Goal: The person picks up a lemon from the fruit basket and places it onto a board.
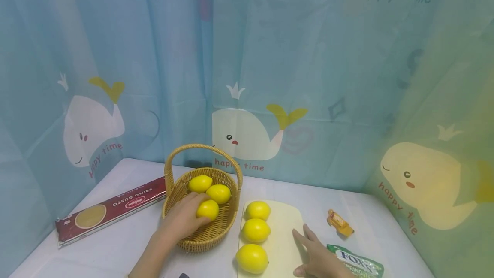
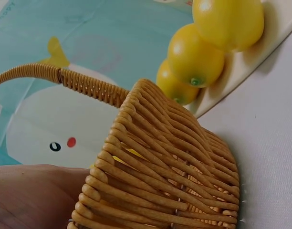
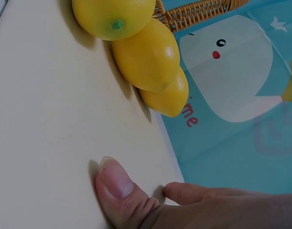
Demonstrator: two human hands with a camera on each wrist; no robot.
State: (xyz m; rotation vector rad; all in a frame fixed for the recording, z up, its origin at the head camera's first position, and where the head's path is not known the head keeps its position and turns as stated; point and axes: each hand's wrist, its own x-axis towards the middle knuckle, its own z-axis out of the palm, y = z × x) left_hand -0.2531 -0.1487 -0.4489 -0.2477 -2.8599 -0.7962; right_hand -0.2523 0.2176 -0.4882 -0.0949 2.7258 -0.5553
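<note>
My left hand (image 1: pixel 185 217) reaches into a wicker basket (image 1: pixel 206 243) with an upright handle. Its thumb and fingers grip a yellow lemon (image 1: pixel 207 210); two more lemons lie behind it in the basket. In the left wrist view the basket wall (image 2: pixel 160 157) hides the fingers and most of that fruit. Three lemons (image 1: pixel 256 230) stand in a row along the left side of a cream board (image 1: pixel 283 235). At the board's right side is my right hand (image 1: pixel 318 256), thumb and fingers spread and holding nothing. The right wrist view shows its thumb (image 3: pixel 118 183) against the board.
A dark red spaghetti packet (image 1: pixel 115 209) lies left of the basket, its far end against it. Right of the board are a small orange wrapped item (image 1: pixel 340 223) and a green FOX'S bag (image 1: pixel 356 261). A whale-print curtain (image 1: pixel 308 76) surrounds the white table.
</note>
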